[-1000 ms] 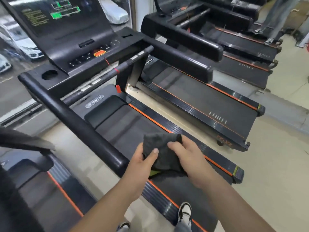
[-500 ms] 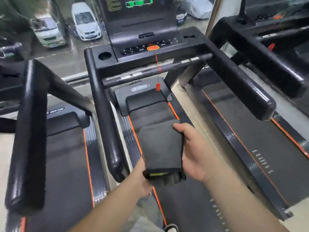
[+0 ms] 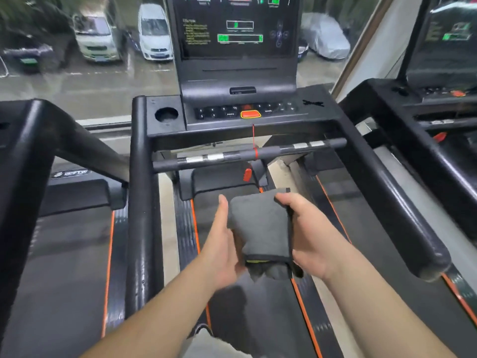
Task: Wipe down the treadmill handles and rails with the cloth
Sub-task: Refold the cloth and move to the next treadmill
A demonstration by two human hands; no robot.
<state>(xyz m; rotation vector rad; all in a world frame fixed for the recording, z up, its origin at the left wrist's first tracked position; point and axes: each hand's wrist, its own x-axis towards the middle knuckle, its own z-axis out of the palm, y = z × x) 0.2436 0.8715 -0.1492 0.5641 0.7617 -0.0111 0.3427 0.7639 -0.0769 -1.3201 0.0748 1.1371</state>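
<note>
The left hand (image 3: 222,251) lies flat against the left edge of the folded grey cloth (image 3: 260,228), and the fingers that show are straight and together. The right hand (image 3: 309,236) grips the cloth's right edge, thumb over the top corner and fingers curled behind. The cloth is held in the air above the black belt (image 3: 258,306), between the left rail (image 3: 142,202) and the right rail (image 3: 387,192), touching neither.

Farther on, a crossbar (image 3: 232,155) spans the two rails, with a red clip (image 3: 247,174) hanging from a cord below it. Beyond that is the console (image 3: 240,112) with an orange button, a cup holder (image 3: 166,115) at its left and a lit screen (image 3: 237,24) above. Other treadmills stand just beside this one, left (image 3: 64,241) and right (image 3: 438,112). Farthest off, a window shows parked cars (image 3: 154,32).

Half a second ago the view was angled from the right; it now faces the console squarely. The left hand has come out from under the cloth to its left side, while the right hand keeps its hold.
</note>
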